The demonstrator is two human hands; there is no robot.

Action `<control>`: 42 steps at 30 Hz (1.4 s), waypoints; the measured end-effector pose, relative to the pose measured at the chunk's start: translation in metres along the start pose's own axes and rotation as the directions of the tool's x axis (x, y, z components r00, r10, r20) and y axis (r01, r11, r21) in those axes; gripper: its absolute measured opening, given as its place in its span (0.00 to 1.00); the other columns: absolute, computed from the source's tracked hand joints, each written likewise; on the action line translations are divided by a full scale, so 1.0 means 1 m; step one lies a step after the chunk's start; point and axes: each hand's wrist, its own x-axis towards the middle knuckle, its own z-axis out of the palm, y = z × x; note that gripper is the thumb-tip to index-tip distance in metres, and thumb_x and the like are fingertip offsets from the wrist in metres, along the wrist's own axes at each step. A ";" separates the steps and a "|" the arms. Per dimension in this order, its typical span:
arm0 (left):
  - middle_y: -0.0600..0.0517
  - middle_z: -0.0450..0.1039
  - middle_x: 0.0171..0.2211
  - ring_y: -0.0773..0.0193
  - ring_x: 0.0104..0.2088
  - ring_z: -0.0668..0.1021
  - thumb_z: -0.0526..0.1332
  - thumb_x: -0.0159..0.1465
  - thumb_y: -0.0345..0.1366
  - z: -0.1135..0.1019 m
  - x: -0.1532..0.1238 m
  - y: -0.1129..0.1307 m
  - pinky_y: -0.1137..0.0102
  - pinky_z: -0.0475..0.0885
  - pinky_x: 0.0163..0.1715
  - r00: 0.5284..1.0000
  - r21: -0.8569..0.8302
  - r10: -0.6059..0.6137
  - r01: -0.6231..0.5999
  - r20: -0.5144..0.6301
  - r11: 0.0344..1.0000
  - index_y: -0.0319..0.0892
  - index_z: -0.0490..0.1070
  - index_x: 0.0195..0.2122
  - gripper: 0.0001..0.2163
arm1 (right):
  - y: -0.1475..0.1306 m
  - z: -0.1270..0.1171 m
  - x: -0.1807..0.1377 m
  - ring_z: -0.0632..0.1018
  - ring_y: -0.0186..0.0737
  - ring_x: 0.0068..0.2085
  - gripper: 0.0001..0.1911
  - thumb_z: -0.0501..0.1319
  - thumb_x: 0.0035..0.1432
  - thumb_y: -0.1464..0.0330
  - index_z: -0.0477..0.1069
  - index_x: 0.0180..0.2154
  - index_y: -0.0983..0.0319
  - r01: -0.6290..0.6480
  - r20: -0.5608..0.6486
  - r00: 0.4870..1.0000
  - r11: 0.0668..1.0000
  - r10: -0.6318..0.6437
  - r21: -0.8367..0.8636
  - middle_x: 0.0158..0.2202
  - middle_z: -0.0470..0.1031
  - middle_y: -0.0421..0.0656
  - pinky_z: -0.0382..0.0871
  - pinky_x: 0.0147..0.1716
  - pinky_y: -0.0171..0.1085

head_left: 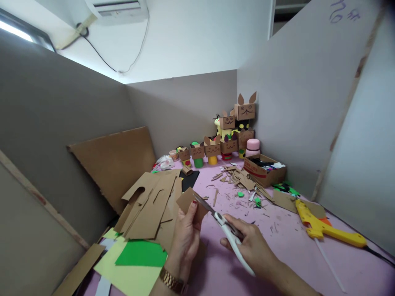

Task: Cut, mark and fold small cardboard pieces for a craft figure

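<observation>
My left hand (189,230) pinches a small piece of brown cardboard (186,198), thumb on its near face. White-handled scissors (230,236) are gripped in my right hand (254,242). Their blades point up and left and lie against the cardboard's upper right edge; whether they are cutting into it I cannot tell. To the left of my left hand lie flat cardboard sheets (151,205), some with curved cutouts. A green sheet (141,253) rests on a pale yellow sheet (126,271) near my left wrist.
Cardboard scraps (239,179) litter the pink table (225,267). A yellow glue gun (331,232) with a cord lies right. Behind stand several cardboard animal figures (212,149), a pink flask (253,147) and a cardboard box (263,174). A big cardboard panel (120,160) leans left.
</observation>
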 end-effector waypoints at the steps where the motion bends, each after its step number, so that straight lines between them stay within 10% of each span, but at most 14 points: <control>1: 0.52 0.79 0.35 0.67 0.34 0.80 0.68 0.53 0.28 0.000 0.000 0.000 0.74 0.76 0.36 1.000 -0.003 -0.006 0.006 0.001 1.000 0.41 0.72 0.38 0.12 | 0.001 0.000 0.000 0.74 0.41 0.30 0.25 0.63 0.50 0.63 0.71 0.51 0.62 -0.003 -0.004 1.000 1.000 0.003 -0.007 0.35 0.78 0.44 0.69 0.32 0.36; 42: 0.53 0.79 0.37 0.68 0.35 0.80 0.66 0.54 0.25 0.006 -0.006 -0.006 0.77 0.76 0.35 0.998 -0.027 -0.053 0.054 0.019 0.998 0.43 0.70 0.41 0.14 | 0.002 -0.002 -0.002 0.74 0.42 0.31 0.24 0.63 0.49 0.67 0.71 0.50 0.61 0.003 -0.052 0.999 0.997 -0.007 -0.077 0.33 0.77 0.44 0.67 0.32 0.37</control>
